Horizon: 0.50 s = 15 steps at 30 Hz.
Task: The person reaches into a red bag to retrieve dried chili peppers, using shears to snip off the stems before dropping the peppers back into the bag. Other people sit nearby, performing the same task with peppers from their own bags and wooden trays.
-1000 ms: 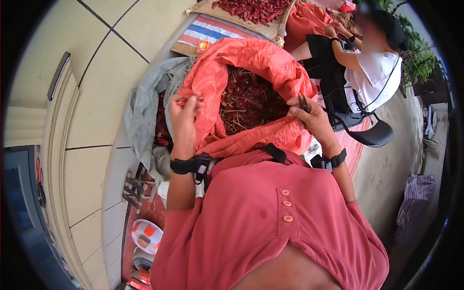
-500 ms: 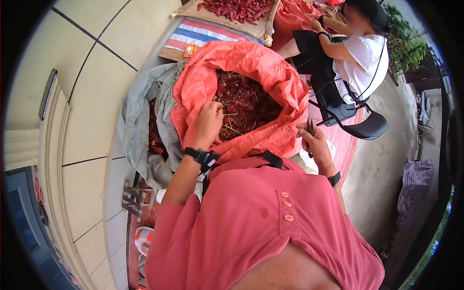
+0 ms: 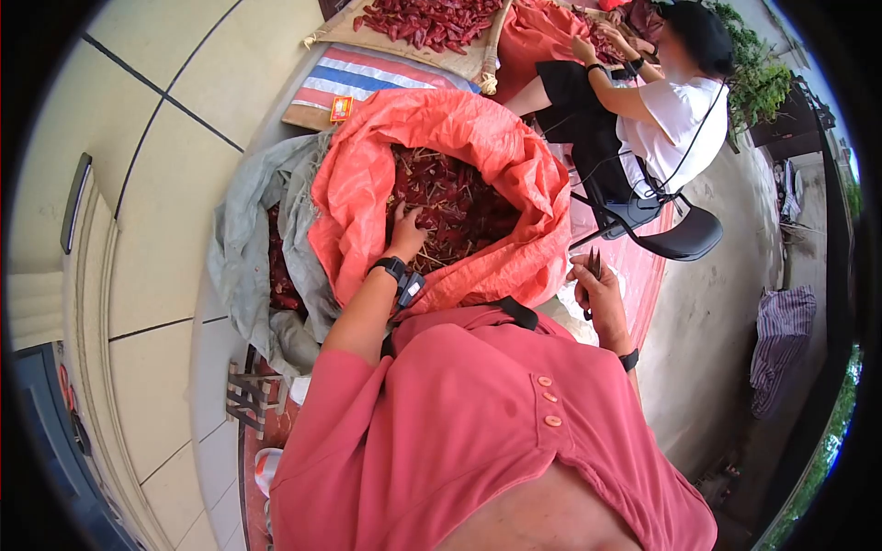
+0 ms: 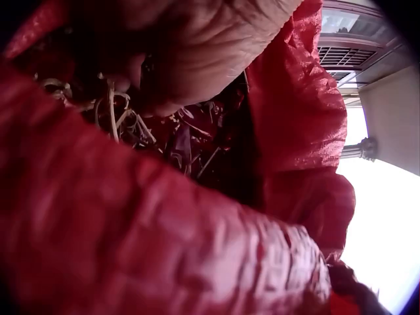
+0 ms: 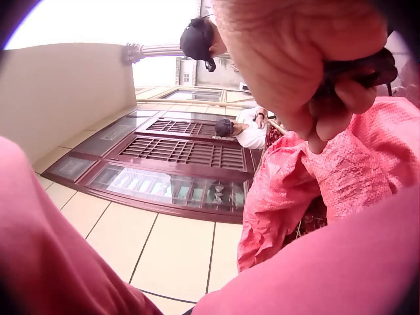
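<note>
A red woven sack (image 3: 441, 110) with its rim rolled outward stands in front of me, filled with dried red chilies (image 3: 441, 184) and pale cut stems. My left hand (image 3: 406, 237) reaches inside it near the left rim, fingers spread down among the chilies. In the left wrist view the palm (image 4: 203, 52) hangs over the stems (image 4: 115, 115), its fingertips partly hidden. Just outside the sack's right rim, my right hand (image 3: 600, 292) grips dark scissors (image 3: 595, 264), blades pointing up. Their black handle (image 5: 361, 69) sits in the curled fingers in the right wrist view.
A grey sack (image 3: 266, 193) with more chilies adjoins on the left. Beyond are a striped sheet (image 3: 367, 69) and a mat of chilies (image 3: 423, 23). At the right a seated person (image 3: 680, 119) works at another red sack, beside a black chair (image 3: 689, 234).
My left hand, which pinched a red chili above the sack's left rim, has moved right and down into the sack. The right hand has drawn back slightly from the rim, still holding the scissors.
</note>
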{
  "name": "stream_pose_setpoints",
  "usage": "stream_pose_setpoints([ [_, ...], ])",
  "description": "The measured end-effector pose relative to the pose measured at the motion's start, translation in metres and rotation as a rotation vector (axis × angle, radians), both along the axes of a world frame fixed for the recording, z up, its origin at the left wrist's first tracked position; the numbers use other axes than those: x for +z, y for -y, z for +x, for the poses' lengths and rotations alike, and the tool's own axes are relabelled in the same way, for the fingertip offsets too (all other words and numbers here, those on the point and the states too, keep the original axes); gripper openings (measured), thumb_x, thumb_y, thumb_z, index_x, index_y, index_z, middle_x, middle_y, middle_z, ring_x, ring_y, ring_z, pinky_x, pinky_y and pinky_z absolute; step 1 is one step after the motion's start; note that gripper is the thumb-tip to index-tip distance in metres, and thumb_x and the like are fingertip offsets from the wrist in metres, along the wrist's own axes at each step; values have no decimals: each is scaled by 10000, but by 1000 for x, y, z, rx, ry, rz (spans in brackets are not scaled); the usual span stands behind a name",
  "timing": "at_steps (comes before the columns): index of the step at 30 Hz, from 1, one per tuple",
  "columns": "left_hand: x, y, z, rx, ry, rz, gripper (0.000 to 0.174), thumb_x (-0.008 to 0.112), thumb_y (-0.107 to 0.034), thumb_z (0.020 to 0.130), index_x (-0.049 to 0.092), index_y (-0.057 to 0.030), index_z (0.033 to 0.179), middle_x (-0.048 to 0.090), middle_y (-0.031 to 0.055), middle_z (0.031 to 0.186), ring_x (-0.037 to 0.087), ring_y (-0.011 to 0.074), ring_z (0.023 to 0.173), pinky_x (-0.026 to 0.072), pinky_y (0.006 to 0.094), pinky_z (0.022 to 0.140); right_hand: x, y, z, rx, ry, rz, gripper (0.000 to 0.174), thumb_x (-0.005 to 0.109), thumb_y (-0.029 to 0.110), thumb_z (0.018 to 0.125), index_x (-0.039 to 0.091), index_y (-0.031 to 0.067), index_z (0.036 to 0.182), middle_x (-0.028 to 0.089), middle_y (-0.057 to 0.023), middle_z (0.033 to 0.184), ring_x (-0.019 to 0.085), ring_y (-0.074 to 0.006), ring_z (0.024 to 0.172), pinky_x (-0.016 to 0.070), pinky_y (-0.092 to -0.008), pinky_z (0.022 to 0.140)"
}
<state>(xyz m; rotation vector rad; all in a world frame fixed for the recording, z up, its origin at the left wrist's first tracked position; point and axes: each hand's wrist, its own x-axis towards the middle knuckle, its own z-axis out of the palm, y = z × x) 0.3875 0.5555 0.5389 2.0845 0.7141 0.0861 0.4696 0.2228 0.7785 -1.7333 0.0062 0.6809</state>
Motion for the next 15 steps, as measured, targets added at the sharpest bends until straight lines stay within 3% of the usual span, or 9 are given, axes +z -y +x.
stream_pose_setpoints([
  [1,-3,-2,0,35,55,-10,487,643,-73,765,555,-4,1239,291,183,1465,496,309,1206,451,345,957,0,-1,0,12,-7,12,159,571,143,933,609,64,1066,629,-10,791,440,-37,471,295,-186,417],
  [4,18,-8,-3,151,-12,-623,483,618,-97,800,536,-21,1270,394,154,1366,589,210,977,496,308,777,-3,-11,3,56,-8,21,171,557,136,938,599,32,1068,622,-8,777,444,-38,476,307,-185,416],
  [5,19,-11,-3,231,-29,-910,507,615,-50,792,508,-22,1288,469,160,1246,588,194,883,513,306,719,-4,-15,5,84,0,29,167,557,133,937,601,34,1065,624,-7,777,442,-38,475,307,-186,416],
  [8,9,4,-13,273,137,-734,562,628,-22,769,477,-30,1310,555,130,1096,596,205,851,517,329,722,-4,-27,7,145,13,36,157,560,126,935,606,39,1058,629,-4,776,437,-38,471,307,-188,416],
  [9,9,10,-14,311,162,-712,467,647,-10,753,550,-14,1210,598,120,1017,605,208,851,513,329,736,-4,-31,8,157,12,31,155,563,125,933,607,41,1056,630,-3,776,436,-38,470,306,-188,416],
  [12,-14,11,-13,179,146,-476,339,656,-17,752,606,2,1087,630,122,947,616,210,865,510,319,734,-2,-42,11,208,18,25,150,567,125,932,608,47,1054,633,-1,777,434,-36,469,305,-187,417],
  [13,-11,15,-16,154,182,-256,230,654,-31,771,630,10,996,651,134,922,635,201,812,514,303,695,-1,-44,11,226,19,22,149,568,125,932,608,49,1054,634,0,777,434,-36,469,304,-187,417],
  [15,-4,15,-15,198,190,-320,198,644,-40,796,627,4,988,660,122,856,640,191,745,516,306,660,4,-48,11,257,21,22,146,567,127,935,607,52,1054,630,3,776,432,-34,469,304,-185,421],
])
